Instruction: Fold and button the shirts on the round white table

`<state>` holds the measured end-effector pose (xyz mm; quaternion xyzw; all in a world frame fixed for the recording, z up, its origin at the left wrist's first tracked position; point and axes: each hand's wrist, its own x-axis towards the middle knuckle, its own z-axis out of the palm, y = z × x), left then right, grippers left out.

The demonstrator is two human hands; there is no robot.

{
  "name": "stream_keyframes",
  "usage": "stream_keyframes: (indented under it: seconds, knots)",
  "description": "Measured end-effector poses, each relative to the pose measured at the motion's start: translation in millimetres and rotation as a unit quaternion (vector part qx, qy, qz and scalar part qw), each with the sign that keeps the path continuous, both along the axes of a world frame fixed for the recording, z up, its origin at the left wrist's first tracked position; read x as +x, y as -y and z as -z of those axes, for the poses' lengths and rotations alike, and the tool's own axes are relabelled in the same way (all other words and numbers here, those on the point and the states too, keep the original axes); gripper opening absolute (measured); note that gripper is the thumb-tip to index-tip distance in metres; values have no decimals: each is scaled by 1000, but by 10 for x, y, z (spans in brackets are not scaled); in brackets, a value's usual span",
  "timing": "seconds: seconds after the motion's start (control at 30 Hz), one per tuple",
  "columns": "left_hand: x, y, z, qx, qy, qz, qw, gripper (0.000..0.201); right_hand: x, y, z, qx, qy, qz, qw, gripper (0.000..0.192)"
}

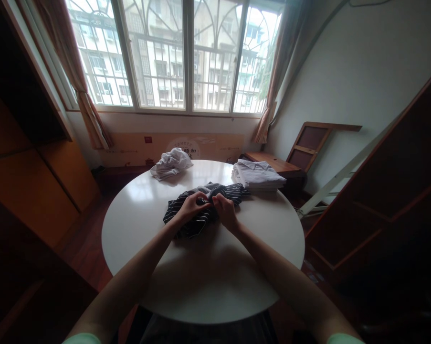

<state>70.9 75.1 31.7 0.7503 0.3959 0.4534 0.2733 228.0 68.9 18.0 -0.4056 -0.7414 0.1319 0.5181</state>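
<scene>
A black shirt with white stripes lies bunched up in the middle of the round white table. My left hand pinches its dark collar part from the left, fingers closed on the cloth. From the right, my right hand grips the same part, its thumb and fingers pressed together. Both hands are close to each other, just above the tabletop. One striped end of the shirt stretches out to the right, beyond my right hand. What lies between my fingertips is too small to make out.
A crumpled white garment sits at the table's back left. At the back right is a stack of folded white shirts. Behind the table stand a long printed box and a wooden chair; a brown door panel leans at the right.
</scene>
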Motion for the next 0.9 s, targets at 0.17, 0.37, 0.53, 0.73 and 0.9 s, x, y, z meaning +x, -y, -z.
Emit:
stream_keyframes:
  seconds: [0.17, 0.37, 0.53, 0.73, 0.9]
  knots:
    - [-24, -29, 15, -10, -13, 14, 1000, 25, 7, -24, 32, -14, 10, 2, 1000, 34]
    - [-27, -79, 87, 14, -5, -56, 998, 19, 41, -97, 37, -46, 53, -15, 997, 27]
    - [-34, -78, 136, 33, -4, -43, 999, 16, 53, -115, 10, -44, 94, -26, 994, 17]
    - [-31, -49, 106, 45, -1, -43, 998, 16, 41, -29, -45, -37, 126, 30, 991, 14]
    - [-23, -54, 106, 36, -7, -47, 998, 15, 35, -8, -33, -28, 120, 23, 992, 14]
